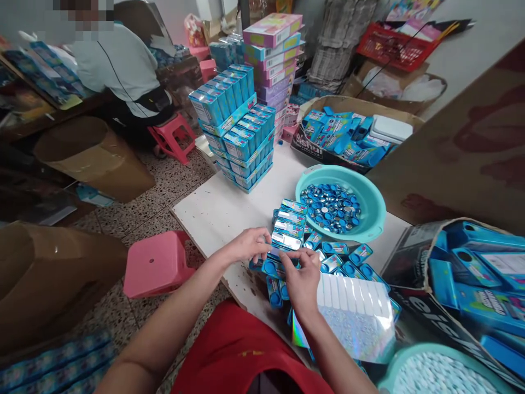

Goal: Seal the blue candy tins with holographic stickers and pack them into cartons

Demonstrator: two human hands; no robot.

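Note:
Both my hands meet over a row of small blue tins at the table's front. A narrow, pale see-through sticker strip spans the gap between my fingertips. My left hand pinches its left end, fingers curled. At the other end, my right hand has thumb and forefinger closed on the strip. Beneath lie more blue tins with round recesses, partly covered by my fingers. A shiny sheet of sticker strips rests on loose tins beside my right wrist.
A turquoise basin holds many small blue-and-silver round pieces. Stacked blue display boxes stand at the table's far left. Cartons of blue packaging and a bowl of pale pieces flank the right. A pink stool stands left; another person sits beyond.

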